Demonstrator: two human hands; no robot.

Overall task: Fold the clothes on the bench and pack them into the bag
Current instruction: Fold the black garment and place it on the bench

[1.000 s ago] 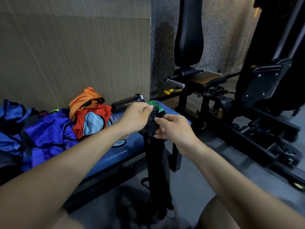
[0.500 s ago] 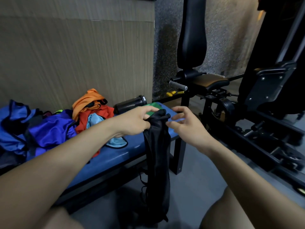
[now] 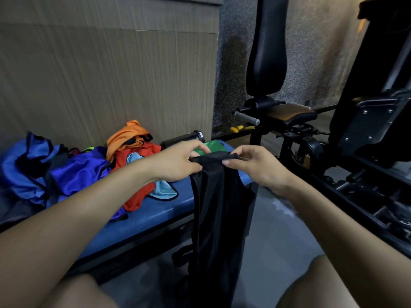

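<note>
Here both hands, left hand (image 3: 178, 162) and right hand (image 3: 255, 165), pinch a seemingly sleeveless black garment (image 3: 213, 207).

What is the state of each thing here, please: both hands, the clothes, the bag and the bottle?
left hand: pinching black garment's top edge
right hand: pinching the same edge
black garment: held up, hanging, unfolded
orange garment: crumpled on bench
red garment: crumpled, unfolded
blue bag: open, slumped
black bottle: lying on its side
</note>
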